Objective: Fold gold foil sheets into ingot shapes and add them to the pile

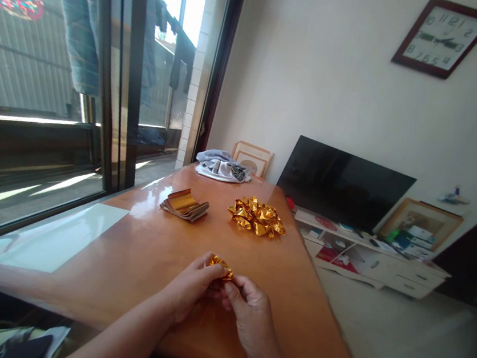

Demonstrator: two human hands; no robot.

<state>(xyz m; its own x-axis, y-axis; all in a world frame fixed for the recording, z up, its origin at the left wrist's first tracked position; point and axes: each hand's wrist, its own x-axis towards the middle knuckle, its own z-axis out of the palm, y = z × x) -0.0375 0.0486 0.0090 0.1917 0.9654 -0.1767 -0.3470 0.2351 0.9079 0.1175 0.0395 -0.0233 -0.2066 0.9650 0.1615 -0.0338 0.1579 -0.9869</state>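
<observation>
Between my two hands, just above the near part of the table, is a piece of folded gold foil paper [221, 263]. My left hand [195, 280] is closed around its left side, thumb on top. From the right, the fingertips of my right hand [252, 307] pinch its lower edge. Farther along the table lies a heap of folded gold foil pieces [256, 217], shiny and crumpled looking. To its left sits a curved stack of gold foil paper sheets [184, 204]. My fingers partly hide the piece I hold, so its exact shape is unclear.
The brown table [142, 271] runs away from me, with a pale sheet [64, 234] at its left edge. Folded grey cloth [223, 166] lies at the far end. Glass sliding doors [121, 74] stand left; a television [345, 182] and low white cabinet [395, 274] are right.
</observation>
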